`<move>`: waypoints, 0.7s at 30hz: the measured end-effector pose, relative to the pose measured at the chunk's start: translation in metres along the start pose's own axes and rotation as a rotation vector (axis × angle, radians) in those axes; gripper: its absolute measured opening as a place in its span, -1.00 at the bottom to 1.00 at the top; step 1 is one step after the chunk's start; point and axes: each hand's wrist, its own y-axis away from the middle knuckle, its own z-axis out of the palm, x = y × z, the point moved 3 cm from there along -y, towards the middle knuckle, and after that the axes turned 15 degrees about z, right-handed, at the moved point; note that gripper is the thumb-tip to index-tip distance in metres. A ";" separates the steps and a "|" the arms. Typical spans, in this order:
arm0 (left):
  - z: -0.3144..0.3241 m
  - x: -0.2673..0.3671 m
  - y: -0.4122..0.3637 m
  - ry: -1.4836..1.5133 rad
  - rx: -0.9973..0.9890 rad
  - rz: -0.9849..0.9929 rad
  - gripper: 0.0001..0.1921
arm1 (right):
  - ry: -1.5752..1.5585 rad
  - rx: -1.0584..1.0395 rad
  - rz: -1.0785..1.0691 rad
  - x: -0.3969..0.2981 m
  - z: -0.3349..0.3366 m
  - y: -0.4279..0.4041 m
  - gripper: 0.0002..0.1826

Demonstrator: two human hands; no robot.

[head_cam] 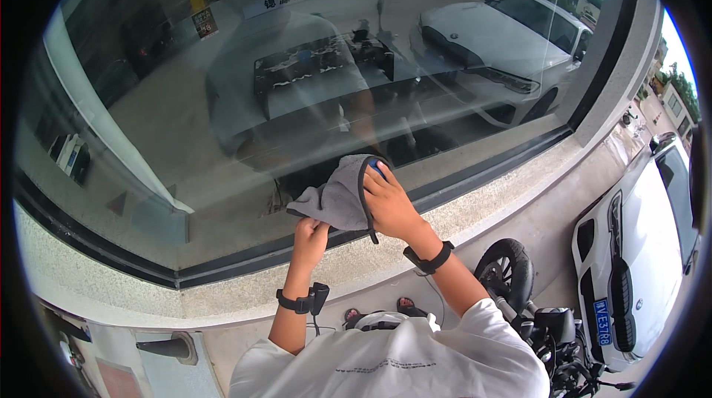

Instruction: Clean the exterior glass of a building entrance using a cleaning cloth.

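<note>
A grey plush cloth [342, 198] with dark edging is bunched between my two hands, in front of a large window pane [183, 109]. My left hand [310, 242] pinches its lower left edge. My right hand [389, 200] grips its right side, fingers spread over the edge. Something blue [376, 169] shows beside those fingers; what it is, I cannot tell. Whether the cloth touches the glass is unclear. Both wrists wear black straps with small devices.
A stone ledge [245, 287] runs below the dark window frame [233, 262]. Behind it at right stand a motorcycle [517, 281] and a white car [651, 264]. A dark cone [167, 347] is at lower left. The glass shows reflections and a dark table [311, 67].
</note>
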 end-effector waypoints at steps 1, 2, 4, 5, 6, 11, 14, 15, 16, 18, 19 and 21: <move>0.014 -0.006 0.002 0.001 0.039 -0.002 -0.74 | -0.009 -0.006 -0.002 0.011 0.009 0.015 -0.46; 0.028 -0.008 0.005 -0.066 0.015 0.017 -0.71 | -0.046 -0.026 0.073 0.025 0.023 0.033 -0.42; 0.045 -0.043 0.017 -0.250 -0.122 -0.128 -0.67 | -0.076 -0.114 0.212 0.052 0.054 0.069 -0.35; 0.056 -0.063 0.025 -0.251 -0.116 -0.128 -0.66 | -0.078 -0.107 0.212 0.057 0.073 0.086 -0.35; 0.064 -0.075 0.030 -0.273 -0.122 -0.160 -0.67 | -0.063 -0.203 0.250 0.063 0.093 0.104 -0.32; 0.109 -0.088 0.040 -0.195 -0.077 -0.217 -0.63 | -0.206 -0.320 0.317 0.084 0.133 0.153 -0.21; 0.121 -0.064 0.027 -0.157 -0.032 -0.157 -0.63 | -0.441 -0.125 0.262 0.087 0.088 0.130 -0.34; 0.125 -0.053 0.018 -0.156 -0.049 -0.144 -0.63 | -0.468 -0.029 0.280 0.086 0.062 0.121 -0.38; 0.136 -0.039 0.010 -0.112 -0.022 -0.092 -0.61 | -0.503 -0.012 0.335 0.092 0.045 0.118 -0.41; 0.159 -0.020 -0.012 -0.035 -0.014 -0.062 -0.58 | -0.527 0.010 0.403 0.108 0.023 0.113 -0.42; 0.170 -0.014 -0.020 -0.016 -0.035 -0.077 -0.58 | -0.552 0.030 0.472 0.119 0.016 0.112 -0.42; 0.194 -0.016 -0.027 -0.053 -0.091 -0.127 -0.57 | -0.533 0.110 0.493 0.133 0.006 0.117 -0.43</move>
